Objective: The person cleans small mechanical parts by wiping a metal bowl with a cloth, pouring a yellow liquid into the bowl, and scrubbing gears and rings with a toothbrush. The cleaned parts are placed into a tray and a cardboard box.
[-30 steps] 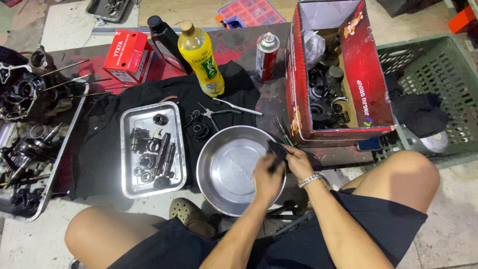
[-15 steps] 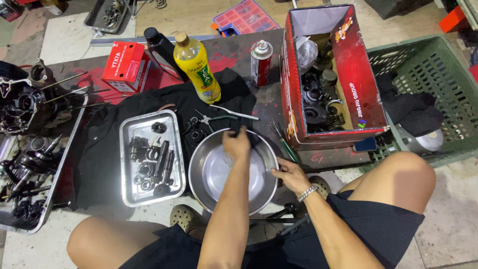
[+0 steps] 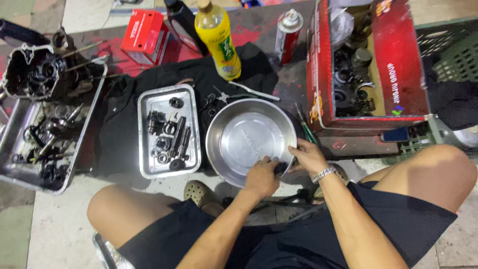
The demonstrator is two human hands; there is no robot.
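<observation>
A round steel bowl (image 3: 244,139) sits at the near edge of a low dark table. My left hand (image 3: 261,177) rests on the bowl's near rim, closed on a small dark rag (image 3: 281,166) pressed inside the bowl. My right hand (image 3: 308,157), with a metal bracelet on the wrist, grips the bowl's right rim just beside the rag. The inside of the bowl holds nothing else.
Left of the bowl, a small steel tray (image 3: 144,134) of gears and shafts lies on a black cloth (image 3: 119,129). Behind stand a yellow bottle (image 3: 219,37), a spray can (image 3: 289,30) and a red parts box (image 3: 398,60). An engine case (image 3: 30,69) sits far left.
My left hand has drawn the rag from the bowl's far rim back to its near right rim. The right hand has stayed on the rim. The view has shifted left and closer.
</observation>
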